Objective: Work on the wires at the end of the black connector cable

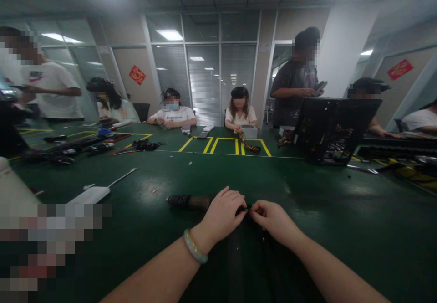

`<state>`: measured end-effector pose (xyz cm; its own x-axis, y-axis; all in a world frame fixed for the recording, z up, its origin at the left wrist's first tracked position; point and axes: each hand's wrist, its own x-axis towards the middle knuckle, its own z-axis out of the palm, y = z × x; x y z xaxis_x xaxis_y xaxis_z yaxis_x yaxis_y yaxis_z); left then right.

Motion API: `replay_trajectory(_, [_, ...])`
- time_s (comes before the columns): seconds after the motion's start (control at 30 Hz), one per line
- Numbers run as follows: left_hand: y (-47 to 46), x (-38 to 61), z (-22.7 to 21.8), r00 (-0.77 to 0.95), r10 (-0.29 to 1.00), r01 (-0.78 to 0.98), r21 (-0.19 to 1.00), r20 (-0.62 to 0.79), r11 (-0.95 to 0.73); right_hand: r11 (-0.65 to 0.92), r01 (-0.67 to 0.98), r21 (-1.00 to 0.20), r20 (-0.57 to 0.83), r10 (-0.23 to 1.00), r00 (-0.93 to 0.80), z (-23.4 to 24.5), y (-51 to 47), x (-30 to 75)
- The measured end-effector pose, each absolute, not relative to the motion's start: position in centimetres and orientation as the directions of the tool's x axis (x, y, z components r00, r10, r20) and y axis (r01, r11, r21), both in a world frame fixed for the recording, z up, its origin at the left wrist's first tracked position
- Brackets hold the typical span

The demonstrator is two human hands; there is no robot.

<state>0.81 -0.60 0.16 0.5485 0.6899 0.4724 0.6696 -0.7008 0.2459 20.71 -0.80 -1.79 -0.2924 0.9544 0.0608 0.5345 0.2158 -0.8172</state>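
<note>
A dark electric screwdriver (194,203) lies sideways on the green tabletop, its narrow tip to the left. My left hand (223,212), with a pale bangle on the wrist, is wrapped over its rear part from above. Close beside it, the bent fingers of my right hand (271,218) pinch a black cable at the tool's rear end. From there the dark cable (264,241) runs down toward me. The fingers cover the joint between cable and tool, so I cannot tell whether it is plugged in.
A white device with a lead (92,196) lies left, near a co-worker's sleeve (15,189). Dark cables and parts (68,148) are spread farther left. A black computer case (331,130) stands at the right. People sit across the table near a grey box (249,132) and coloured wires (251,147).
</note>
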Motion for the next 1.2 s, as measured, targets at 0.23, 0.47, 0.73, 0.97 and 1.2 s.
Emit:
replay_trajectory(0.23, [-0.51, 0.68, 0.37, 0.586, 0.67, 0.659, 0.213, 0.455, -0.721, 0.213, 0.536, -0.817, 0.052, 0.952, -0.3, -1.66, -0.95, 20.76])
replay_trajectory(0.47, [-0.42, 0.7, 0.18, 0.607, 0.67, 0.652, 0.215, 0.427, -0.727, 0.202, 0.535, -0.82, 0.031, 0.95, -0.311, -1.56, -1.07, 20.83])
replay_trajectory(0.73, [-0.71, 0.81, 0.73, 0.59, 0.692, 0.669, 0.229, 0.416, -0.707, 0.177, 0.54, -0.823, 0.009, 0.954, -0.299, -1.6, -0.99, 20.78])
replay_trajectory(0.97, [-0.68, 0.77, 0.74, 0.58, 0.703, 0.68, 0.229, 0.413, -0.696, 0.197, 0.558, -0.806, 0.034, 0.957, -0.288, -2.12, -0.75, 20.88])
replay_trajectory(1.2, [-0.63, 0.81, 0.63, 0.576, 0.696, 0.669, 0.243, 0.428, -0.703, 0.198, 0.558, -0.806, 0.027, 0.954, -0.298, -1.95, -0.8, 20.87])
